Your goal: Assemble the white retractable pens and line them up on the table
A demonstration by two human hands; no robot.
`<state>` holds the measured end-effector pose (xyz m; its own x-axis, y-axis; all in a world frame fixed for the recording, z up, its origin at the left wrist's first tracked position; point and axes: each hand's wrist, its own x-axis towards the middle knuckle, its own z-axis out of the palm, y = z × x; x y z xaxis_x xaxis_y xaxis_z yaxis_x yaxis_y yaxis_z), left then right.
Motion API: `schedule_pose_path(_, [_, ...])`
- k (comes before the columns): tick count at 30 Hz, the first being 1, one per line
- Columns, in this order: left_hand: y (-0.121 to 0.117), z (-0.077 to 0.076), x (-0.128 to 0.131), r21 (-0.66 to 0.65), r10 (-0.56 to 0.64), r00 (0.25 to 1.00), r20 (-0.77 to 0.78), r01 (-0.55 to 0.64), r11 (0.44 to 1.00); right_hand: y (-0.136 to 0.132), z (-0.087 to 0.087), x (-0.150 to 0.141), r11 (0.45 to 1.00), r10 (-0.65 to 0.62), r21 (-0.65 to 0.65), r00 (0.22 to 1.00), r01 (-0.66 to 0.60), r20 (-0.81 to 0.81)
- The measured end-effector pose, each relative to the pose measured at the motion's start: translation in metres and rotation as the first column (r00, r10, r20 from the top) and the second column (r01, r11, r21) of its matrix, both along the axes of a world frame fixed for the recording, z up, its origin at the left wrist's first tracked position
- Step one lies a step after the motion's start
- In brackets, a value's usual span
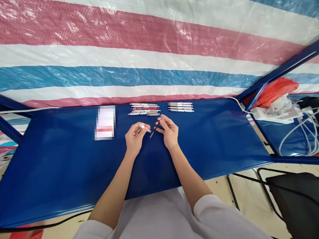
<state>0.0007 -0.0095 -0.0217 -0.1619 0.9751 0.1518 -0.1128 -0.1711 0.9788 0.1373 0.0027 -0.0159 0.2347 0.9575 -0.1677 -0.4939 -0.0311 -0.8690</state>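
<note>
From where I stood, the left hand (134, 137) pinched a short white plastic pen part (142, 126) near the centre of the frame. The right hand (171, 133) pinched a thin dark refill (155, 128) between thumb and fingers, its lower end slanting toward the other hand. The two pieces were apart, so this pen, as I judged it, was only partly together.

Above the hands, on the dark blue worktop (215, 142), lay a mixed row of white, grey and red pens (144, 108), with a short grey piece (153, 115) at its lower right edge. Right of it sat a neat group of white-and-grey pens (180, 107) that looked whole (whether anyone had finished with them, I couldn't tell). A white rectangular item with a red band (105, 118), blurred over, lay left of centre.
</note>
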Motion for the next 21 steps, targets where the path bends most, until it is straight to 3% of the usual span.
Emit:
schedule_pose_path(6, [0.003, -0.006, -0.004, -0.131, 0.018, 0.985, 0.174, 0.005, 0.991, 0.0, -0.003, -0.007, 0.998, 0.065, 0.009, 0.998, -0.065, -0.014])
schedule_pose_path(12, [0.004, -0.009, -0.004, -0.144, 0.036, 0.991, 0.127, -0.018, 0.989, -0.003, -0.005, -0.009, 0.997, 0.023, 0.068, 0.996, -0.029, 0.089])
schedule_pose_path(17, [0.003, -0.006, -0.004, -0.131, 0.016, 0.997, 0.07, -0.007, 0.991, -0.007, -0.008, -0.012, 0.978, -0.091, 0.203, 0.973, 0.048, 0.211])
schedule_pose_path(21, [0.002, -0.005, -0.005, -0.109, 0.007, 0.999, 0.04, -0.003, 0.994, -0.009, -0.007, -0.012, 0.944, -0.153, 0.328, 0.931, 0.038, 0.332])
